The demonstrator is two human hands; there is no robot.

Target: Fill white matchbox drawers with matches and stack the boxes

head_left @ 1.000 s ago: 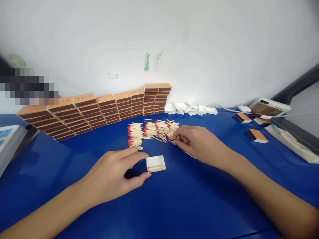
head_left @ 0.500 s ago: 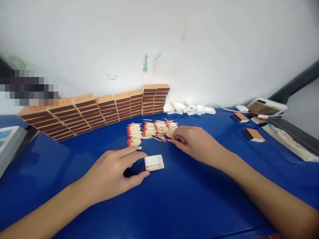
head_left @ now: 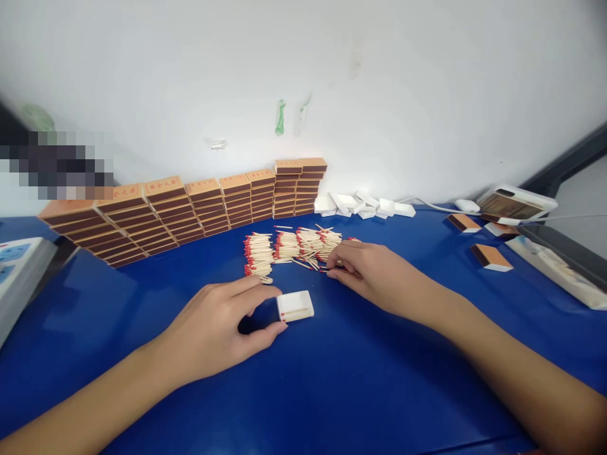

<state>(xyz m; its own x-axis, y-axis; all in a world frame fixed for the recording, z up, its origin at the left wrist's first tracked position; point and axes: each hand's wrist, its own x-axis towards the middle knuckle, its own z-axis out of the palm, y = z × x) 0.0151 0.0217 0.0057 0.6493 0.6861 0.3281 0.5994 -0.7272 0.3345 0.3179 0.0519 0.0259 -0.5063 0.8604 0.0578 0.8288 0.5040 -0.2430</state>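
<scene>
My left hand holds a small white matchbox tray at its left end, the index finger at the upper corner and the thumb at the lower one. Along the tray's near side lie a few red-headed matches. My right hand reaches to the right end of the match piles, thumb and fingertips pinched together. A match shows at those fingertips, most of it hidden. Loose matches are heaped in several bunches beyond both hands, some partly behind my right hand.
Stacked matchboxes line the wall at the back left. White empty trays lie heaped to their right. Farther right are loose matchbox sleeves, a white cable and a pouch-like item. All stand on a blue table.
The view has shifted slightly. My left hand stays at the tray, and my right hand stays at the match piles with its fingertips pinched.
</scene>
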